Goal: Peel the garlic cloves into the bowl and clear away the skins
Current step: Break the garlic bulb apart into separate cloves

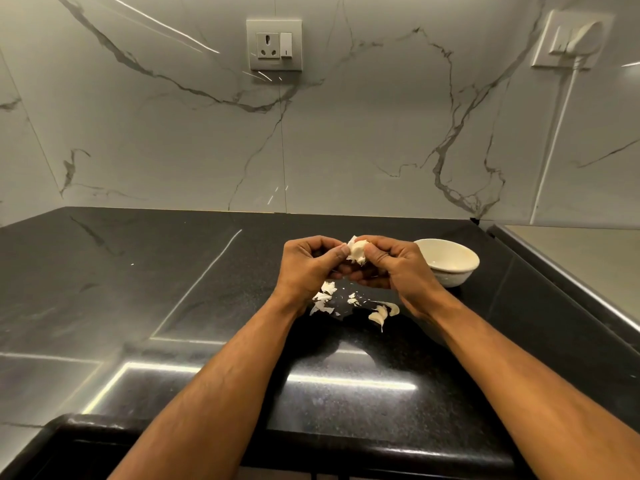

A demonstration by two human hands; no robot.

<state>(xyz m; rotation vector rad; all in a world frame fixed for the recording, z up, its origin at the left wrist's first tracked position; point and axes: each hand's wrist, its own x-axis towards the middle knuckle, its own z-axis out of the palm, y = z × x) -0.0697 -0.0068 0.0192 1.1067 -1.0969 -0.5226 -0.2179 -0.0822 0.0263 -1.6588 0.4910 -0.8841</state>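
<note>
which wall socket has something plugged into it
The right socket, above the bowl: it holds a white plug with a cord. The middle socket is bare.

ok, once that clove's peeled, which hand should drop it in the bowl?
Probably right. The right hand already pinches the clove and sits beside the bowl; the left hand is farther away.

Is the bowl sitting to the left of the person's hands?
No, the bowl stands on the counter just right of the right hand, which holds the garlic.
</note>
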